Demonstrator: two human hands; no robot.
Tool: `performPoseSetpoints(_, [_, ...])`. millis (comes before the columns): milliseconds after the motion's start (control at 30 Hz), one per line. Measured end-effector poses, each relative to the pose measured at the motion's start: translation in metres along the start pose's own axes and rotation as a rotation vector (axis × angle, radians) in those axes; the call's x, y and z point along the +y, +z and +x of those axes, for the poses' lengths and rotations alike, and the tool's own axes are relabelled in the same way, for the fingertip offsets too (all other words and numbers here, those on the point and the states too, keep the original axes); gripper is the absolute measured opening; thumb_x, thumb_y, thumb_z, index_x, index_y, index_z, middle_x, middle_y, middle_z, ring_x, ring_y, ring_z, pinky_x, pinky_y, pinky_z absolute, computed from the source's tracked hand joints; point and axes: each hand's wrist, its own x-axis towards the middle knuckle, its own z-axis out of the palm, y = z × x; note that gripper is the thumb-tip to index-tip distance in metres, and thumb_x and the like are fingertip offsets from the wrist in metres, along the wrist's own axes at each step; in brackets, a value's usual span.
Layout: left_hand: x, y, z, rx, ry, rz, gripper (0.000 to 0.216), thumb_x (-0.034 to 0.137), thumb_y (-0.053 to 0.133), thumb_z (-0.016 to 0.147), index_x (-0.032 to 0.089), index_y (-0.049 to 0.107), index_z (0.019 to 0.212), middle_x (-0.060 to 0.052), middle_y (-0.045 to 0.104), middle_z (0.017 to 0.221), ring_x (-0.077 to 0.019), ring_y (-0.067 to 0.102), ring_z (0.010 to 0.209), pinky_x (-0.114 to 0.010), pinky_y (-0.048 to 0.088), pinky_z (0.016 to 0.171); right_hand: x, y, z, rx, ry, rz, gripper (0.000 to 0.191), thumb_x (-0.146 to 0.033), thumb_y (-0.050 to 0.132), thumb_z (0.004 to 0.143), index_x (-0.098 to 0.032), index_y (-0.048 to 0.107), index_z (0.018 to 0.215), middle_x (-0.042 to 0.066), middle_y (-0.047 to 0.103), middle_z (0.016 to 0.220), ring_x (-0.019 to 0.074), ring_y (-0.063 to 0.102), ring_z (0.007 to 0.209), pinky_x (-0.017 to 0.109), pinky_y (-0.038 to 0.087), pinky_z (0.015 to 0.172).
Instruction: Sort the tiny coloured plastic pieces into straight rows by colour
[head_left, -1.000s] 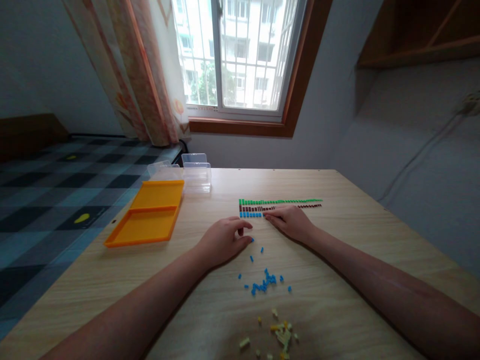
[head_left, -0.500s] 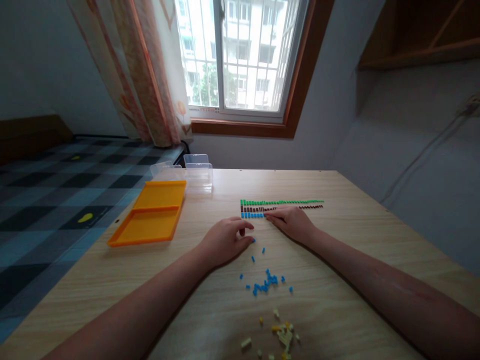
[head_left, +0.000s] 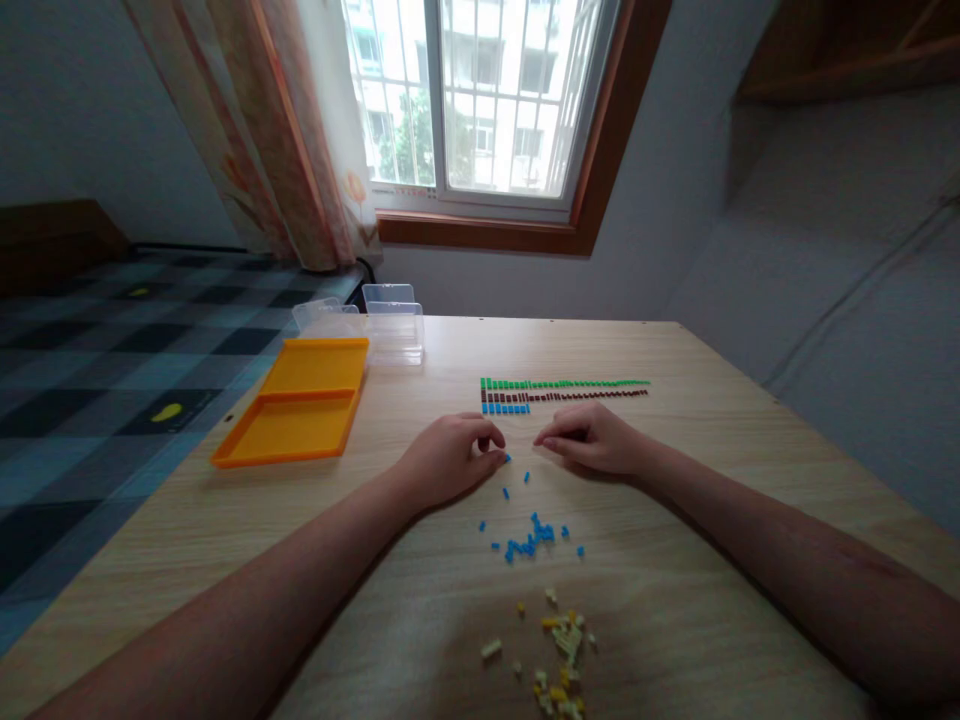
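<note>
My left hand [head_left: 454, 455] rests on the table with curled fingers. A small gap shows between its thumb and index finger, and a small blue brick [head_left: 508, 458] lies at the thumb tip. To its right, my right hand [head_left: 592, 438] has its fingertips together low over the table, with nothing visible in them. Just beyond the hands runs a short row of blue bricks [head_left: 506, 409]. Behind it are a longer row of dark brown bricks [head_left: 540, 397] and a row of green bricks [head_left: 562, 383]. Loose blue bricks [head_left: 531, 540] lie scattered nearer to me.
Cream and yellow bricks [head_left: 566, 640] are heaped near the front. An open orange case [head_left: 289, 428] lies at the left, with clear plastic boxes [head_left: 396, 335] behind it. Beyond the table's left edge is a bed with a checked cover [head_left: 225, 345].
My right hand has drawn back from the end of the blue row toward me. My left thumb and index finger have come closer together by the loose blue brick. The view has tilted slightly down.
</note>
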Motion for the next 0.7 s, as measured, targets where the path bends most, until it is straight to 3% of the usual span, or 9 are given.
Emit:
performPoseSetpoints(100, [0.000, -0.001, 0.000, -0.025, 0.041, -0.012, 0.010, 0.025, 0.066, 0.084, 0.018, 0.071, 0.080, -0.001, 0.065, 0.077, -0.0128, 0.056, 0.065, -0.024, 0.041, 0.062, -0.019, -0.006, -0.004, -0.255, 0.112, 0.066, 0.034, -0.043, 0.061, 0.091, -0.011, 0.075, 0.091, 0.001, 0.060, 0.067, 0.0077, 0.046, 0.059, 0.019, 0.033, 0.056])
performPoseSetpoints(167, [0.000, -0.001, 0.000, -0.026, 0.056, -0.013, 0.013, 0.026, 0.067, 0.085, 0.017, 0.069, 0.076, -0.001, 0.064, 0.073, -0.0125, 0.054, 0.064, -0.023, 0.039, 0.060, -0.034, -0.007, -0.004, -0.350, 0.178, -0.022, 0.033, -0.044, 0.063, 0.090, -0.013, 0.071, 0.085, -0.001, 0.057, 0.066, 0.0074, 0.045, 0.060, 0.019, 0.031, 0.055])
performPoseSetpoints(367, [0.001, -0.001, 0.000, -0.017, 0.067, -0.016, 0.018, 0.027, 0.067, 0.085, 0.016, 0.066, 0.071, 0.001, 0.061, 0.067, -0.0110, 0.051, 0.060, -0.023, 0.036, 0.058, -0.070, -0.004, -0.003, -0.421, 0.174, -0.287, 0.039, -0.051, 0.066, 0.088, -0.014, 0.059, 0.076, 0.001, 0.058, 0.076, 0.0090, 0.043, 0.067, 0.022, 0.028, 0.061])
performPoseSetpoints(700, [0.001, -0.002, 0.001, -0.022, 0.070, -0.012, 0.018, 0.029, 0.066, 0.085, 0.016, 0.067, 0.072, 0.001, 0.060, 0.066, -0.0104, 0.051, 0.059, -0.022, 0.035, 0.057, -0.070, -0.008, -0.006, -0.500, 0.184, -0.281, 0.043, -0.056, 0.071, 0.083, -0.016, 0.058, 0.087, 0.001, 0.056, 0.085, 0.0100, 0.043, 0.071, 0.023, 0.028, 0.062])
